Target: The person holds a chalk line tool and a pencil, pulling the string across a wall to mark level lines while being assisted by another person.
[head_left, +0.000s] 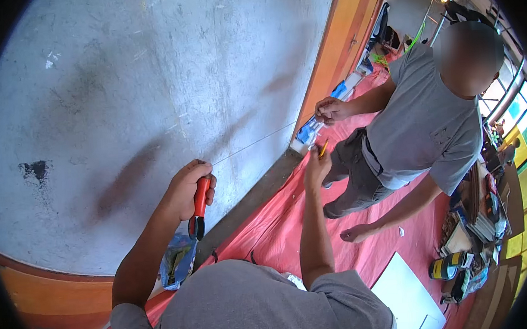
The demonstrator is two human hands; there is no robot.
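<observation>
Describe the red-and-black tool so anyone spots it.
Find the large pale-grey panel. In front of it, the person's bare left hand grips an elongated red-and-black tool. Its bright red body sets it apart from the translucent blue bag below.

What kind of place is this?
Probably a room being renovated: there's a wrinkled pink plastic-looking sheet spread underfoot, a scuffed pale grey wall, and a black and yellow cylindrical tub.

There is one red tool (201, 197), one string (253, 144) and one pencil (323, 149). The wearer's hands (188, 180) (318, 167) number two, and the co-worker's hands (332, 110) (356, 233) number two.
</observation>
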